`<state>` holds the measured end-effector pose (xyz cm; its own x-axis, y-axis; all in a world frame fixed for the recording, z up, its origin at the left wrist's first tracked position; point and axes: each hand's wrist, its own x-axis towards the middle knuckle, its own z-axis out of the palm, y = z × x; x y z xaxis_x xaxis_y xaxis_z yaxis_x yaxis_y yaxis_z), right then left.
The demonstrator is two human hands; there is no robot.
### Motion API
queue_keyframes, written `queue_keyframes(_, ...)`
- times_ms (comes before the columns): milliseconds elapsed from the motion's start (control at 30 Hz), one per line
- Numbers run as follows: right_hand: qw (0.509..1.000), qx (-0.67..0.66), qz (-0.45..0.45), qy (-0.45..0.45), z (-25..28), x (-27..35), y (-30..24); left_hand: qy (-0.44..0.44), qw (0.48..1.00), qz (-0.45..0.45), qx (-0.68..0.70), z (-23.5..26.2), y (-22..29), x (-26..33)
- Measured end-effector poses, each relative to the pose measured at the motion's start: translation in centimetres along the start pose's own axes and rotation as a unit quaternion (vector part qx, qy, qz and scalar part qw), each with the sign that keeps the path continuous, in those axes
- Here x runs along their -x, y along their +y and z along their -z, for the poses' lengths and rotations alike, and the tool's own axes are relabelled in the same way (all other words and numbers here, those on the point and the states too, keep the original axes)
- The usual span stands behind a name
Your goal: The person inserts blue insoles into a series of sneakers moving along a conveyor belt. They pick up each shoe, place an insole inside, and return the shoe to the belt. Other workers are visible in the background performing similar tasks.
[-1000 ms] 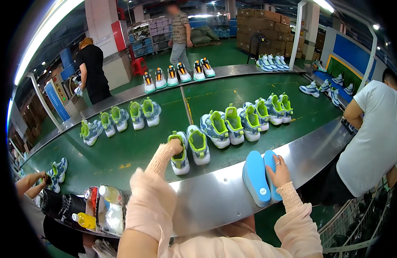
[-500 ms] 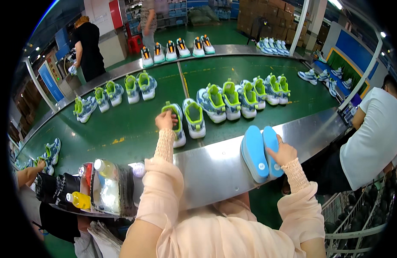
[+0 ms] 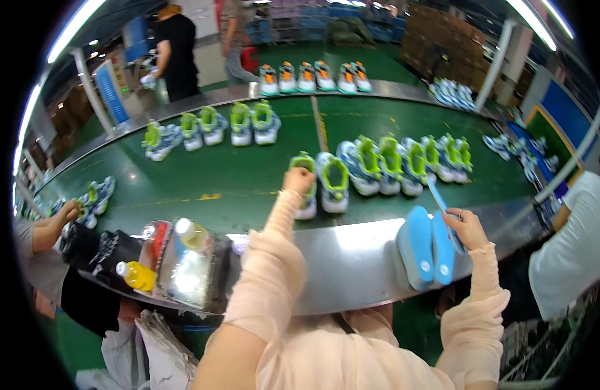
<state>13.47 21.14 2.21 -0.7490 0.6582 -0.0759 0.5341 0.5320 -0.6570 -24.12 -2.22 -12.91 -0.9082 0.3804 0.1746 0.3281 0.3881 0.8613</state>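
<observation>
My left hand (image 3: 300,181) is closed on the collar of a blue-and-white sneaker (image 3: 306,209) with a lime-green lining, hiding part of its opening. Close beside it stands the matching sneaker (image 3: 333,188), its heel toward me. My right hand (image 3: 466,229) pinches a light blue insole (image 3: 436,195), raised and tilted above the metal ledge. Below it lie two stacks of the same insoles, the left stack (image 3: 415,250) and the right stack (image 3: 443,250), side by side on the ledge.
The green conveyor belt (image 3: 248,175) carries more sneakers (image 3: 389,166) to the right and others (image 3: 212,127) at the far left. An open box (image 3: 194,266) and a yellow bottle (image 3: 139,276) stand left on the metal ledge (image 3: 326,273). Co-workers are at both sides.
The right hand has lifted one insole off the right stack. My left hand has closed at the sneaker's collar. The whole view has shifted, moving the scene to the right.
</observation>
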Motion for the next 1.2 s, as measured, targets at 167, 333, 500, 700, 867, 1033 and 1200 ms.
queue_keyframes(167, 0.968, -0.151, 0.029, -0.198, -6.0, -7.8, -6.4, 0.188, 0.97, -0.149, -0.024, 9.8, 10.2, 11.5)
queue_keyframes(333, 0.929, -0.121, -0.148, -0.316, -8.3, -16.8, -12.4, 0.339, 0.905, -0.176, -0.189, 18.4, 10.1, 22.6)
queue_keyframes(500, 0.928, 0.011, -0.115, -0.355, -12.2, -18.6, -18.8, 0.303, 0.873, 0.028, -0.382, 24.6, 4.8, 27.9)
queue_keyframes(700, 0.934, 0.167, -0.024, -0.315, -12.0, -16.2, -23.1, 0.334, 0.933, -0.015, -0.134, 21.2, 7.8, 26.3)
queue_keyframes(867, 0.906, 0.232, 0.141, -0.324, -8.1, -16.0, -20.1, 0.112, 0.973, -0.093, 0.178, 5.2, 9.9, 13.6)
queue_keyframes(1033, 0.937, 0.165, 0.104, -0.291, -6.1, -13.2, -19.0, 0.032, 0.967, -0.149, -0.204, -5.1, 4.6, 2.1)
queue_keyframes(1200, 0.944, 0.129, 0.009, -0.304, -3.5, -11.7, -17.3, -0.007, 0.981, -0.018, -0.193, -5.7, 5.4, -2.1)
